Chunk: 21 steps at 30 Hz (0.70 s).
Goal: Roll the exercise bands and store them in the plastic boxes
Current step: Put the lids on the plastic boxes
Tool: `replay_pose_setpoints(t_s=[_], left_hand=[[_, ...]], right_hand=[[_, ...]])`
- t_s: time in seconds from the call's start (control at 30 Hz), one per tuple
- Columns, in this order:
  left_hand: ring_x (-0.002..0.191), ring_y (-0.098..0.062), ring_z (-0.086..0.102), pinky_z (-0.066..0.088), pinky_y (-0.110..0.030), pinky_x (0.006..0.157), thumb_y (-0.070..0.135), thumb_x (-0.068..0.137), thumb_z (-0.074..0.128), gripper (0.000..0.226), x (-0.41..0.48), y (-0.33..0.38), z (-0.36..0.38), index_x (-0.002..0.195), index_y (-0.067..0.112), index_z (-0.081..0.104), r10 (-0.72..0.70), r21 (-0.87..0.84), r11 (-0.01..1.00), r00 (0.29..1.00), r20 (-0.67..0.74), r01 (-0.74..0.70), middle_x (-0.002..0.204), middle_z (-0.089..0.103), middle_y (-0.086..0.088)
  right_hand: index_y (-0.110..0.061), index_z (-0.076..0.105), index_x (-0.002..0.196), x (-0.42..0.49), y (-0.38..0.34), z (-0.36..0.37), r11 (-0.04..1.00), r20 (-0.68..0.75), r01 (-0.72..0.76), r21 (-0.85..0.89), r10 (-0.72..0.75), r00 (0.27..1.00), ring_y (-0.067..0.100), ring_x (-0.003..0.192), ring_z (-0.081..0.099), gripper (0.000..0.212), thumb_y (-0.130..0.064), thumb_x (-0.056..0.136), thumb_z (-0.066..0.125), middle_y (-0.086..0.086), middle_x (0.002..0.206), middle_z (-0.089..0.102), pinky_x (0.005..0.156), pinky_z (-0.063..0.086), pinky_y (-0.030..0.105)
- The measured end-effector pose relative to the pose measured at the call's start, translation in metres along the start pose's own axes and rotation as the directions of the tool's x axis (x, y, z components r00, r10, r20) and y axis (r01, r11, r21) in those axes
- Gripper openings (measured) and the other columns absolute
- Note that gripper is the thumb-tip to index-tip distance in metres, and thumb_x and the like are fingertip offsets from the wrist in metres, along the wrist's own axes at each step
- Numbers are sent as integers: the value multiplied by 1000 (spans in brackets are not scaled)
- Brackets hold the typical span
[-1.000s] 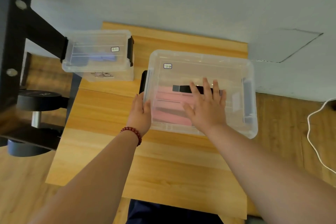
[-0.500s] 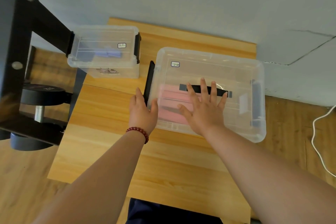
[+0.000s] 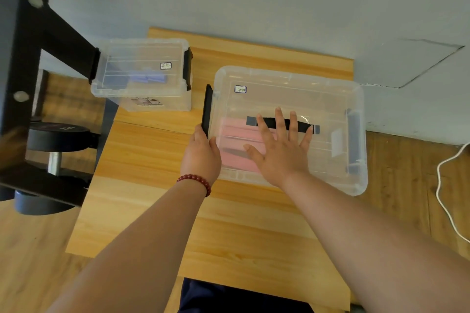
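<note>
I judge this the closing step. My right hand [image 3: 282, 152] lies flat, fingers spread, on the lid [image 3: 292, 89] of the large box [image 3: 357, 185], holding nothing. My left hand [image 3: 201, 155], fingers nearly straight, touches the black latch [image 3: 207, 109] on the box's left side, which stands flipped out. Pink bands [image 3: 239, 132] and a black band [image 3: 304, 126] lie inside. Next I'd press that latch onto the lid while the right hand holds it seated.

Lidded, the large clear box [image 3: 305, 89] holds pink bands [image 3: 239, 131]; the small box [image 3: 127, 56] far left, purple bands [image 3: 152, 79].
</note>
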<state>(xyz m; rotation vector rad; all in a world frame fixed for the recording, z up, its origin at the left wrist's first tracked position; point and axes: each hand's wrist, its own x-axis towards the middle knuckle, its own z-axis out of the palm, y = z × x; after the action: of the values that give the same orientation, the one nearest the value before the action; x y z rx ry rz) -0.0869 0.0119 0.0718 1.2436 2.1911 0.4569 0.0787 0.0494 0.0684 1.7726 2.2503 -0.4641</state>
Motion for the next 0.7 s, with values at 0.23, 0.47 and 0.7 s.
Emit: replay_pose_setpoints(t_s=[0.23,0.47,0.7], left_hand=[[112,-34,57,41,-29,71,20,104,35,48,-2,5,-1,148,4,25,-2,20,1000,999,-36,3,137,49,-20],[147,-30,17,24,-36,115,20,104,33,59,-6,18,-2,154,13,4,102,228,969,994,-43,-89,161,9,-11],[146,-28,-21,-7,-46,120,46,102,12,58,-13,72,43,151,31,-16,330,461,785,909,256,-415,160,-23,-3]], right_hand=[[-43,-6,151,-1,4,-3,998,-11,50,29,-49,999,27,143,-30,69,-71,92,17,-1,158,-27,112,-17,58],[-40,-3,152,-9,15,-4,994,-58,89,65,-85,995,25,144,-29,65,-64,96,20,1,159,-26,116,-17,51],[-26,0,155,-31,71,-7,980,-215,-125,157,157,964,25,148,-19,64,-46,101,28,8,162,-15,117,-13,45]])
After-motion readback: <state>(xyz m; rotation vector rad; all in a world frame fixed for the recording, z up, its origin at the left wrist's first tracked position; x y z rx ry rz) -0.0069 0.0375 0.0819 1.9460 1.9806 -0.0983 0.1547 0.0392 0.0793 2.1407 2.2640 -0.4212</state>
